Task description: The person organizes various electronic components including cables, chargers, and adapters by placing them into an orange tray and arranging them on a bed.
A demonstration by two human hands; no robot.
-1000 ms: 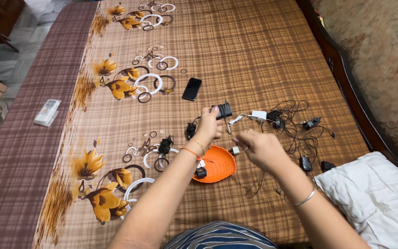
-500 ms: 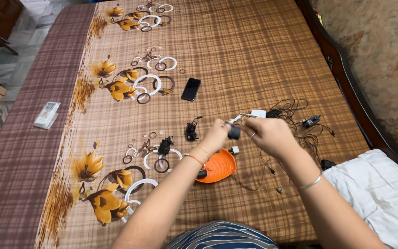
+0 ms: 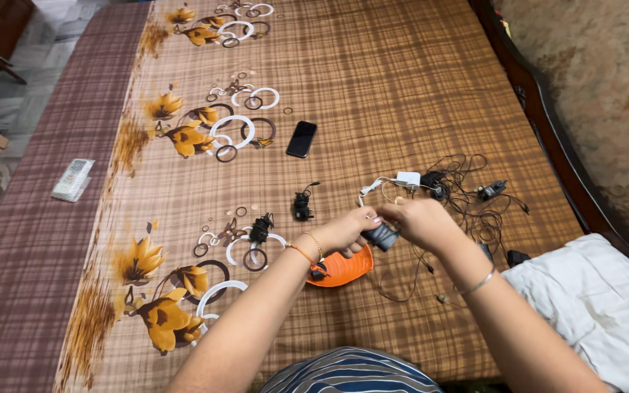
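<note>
Both hands have lowered toward the orange tray [image 3: 343, 271]. Left hand [image 3: 346, 231] and right hand [image 3: 420, 220] together grip the black adapter [image 3: 383, 236] just above it.

It was a home bedroom: a bed [image 3: 402, 73] under a brown floral bedsheet [image 3: 183, 138], a white pillow [image 3: 591, 306] at its right edge, tiled floor [image 3: 9, 94] beside.

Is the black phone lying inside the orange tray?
No, the black phone lies flat on the brown bedsheet, well apart from the orange tray that sits under the person's hands.
</note>
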